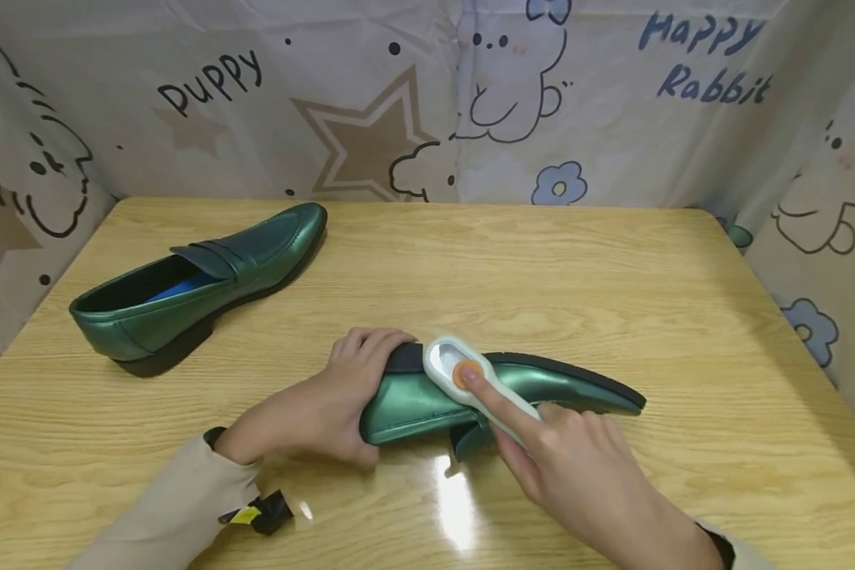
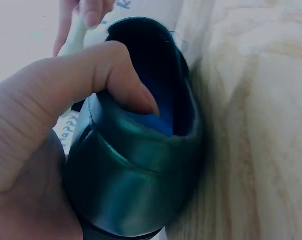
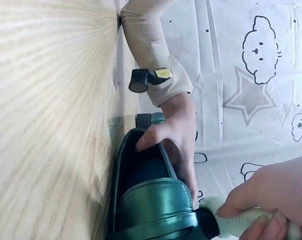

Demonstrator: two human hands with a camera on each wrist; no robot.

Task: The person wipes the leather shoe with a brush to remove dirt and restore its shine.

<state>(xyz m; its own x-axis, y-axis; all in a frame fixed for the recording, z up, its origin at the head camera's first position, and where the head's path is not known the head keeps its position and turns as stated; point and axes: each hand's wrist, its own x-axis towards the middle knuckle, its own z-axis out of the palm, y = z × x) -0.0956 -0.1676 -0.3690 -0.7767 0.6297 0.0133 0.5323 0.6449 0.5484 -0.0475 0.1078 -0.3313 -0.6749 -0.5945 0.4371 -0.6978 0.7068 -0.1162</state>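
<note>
A metallic green loafer (image 1: 413, 404) lies on its side on the wooden table, its dark sole facing away from me. My left hand (image 1: 335, 396) grips it at the heel; in the left wrist view the thumb (image 2: 133, 92) hooks over the collar onto the blue insole (image 2: 163, 122). In my right hand (image 1: 577, 459) is a pale green-white cleaning brush (image 1: 445, 360) with a clear window and an orange button (image 1: 466, 374). The index fingertip rests on that button. The brush head lies against the shoe's upper side near the sole; its underside is hidden.
A matching green loafer (image 1: 207, 285) stands upright at the table's back left. Behind the wooden table (image 1: 541, 277) hangs a printed cloth (image 1: 256, 142). A black wrist device (image 1: 271, 513) sits at the left sleeve. Something green (image 1: 739, 235) shows past the right edge.
</note>
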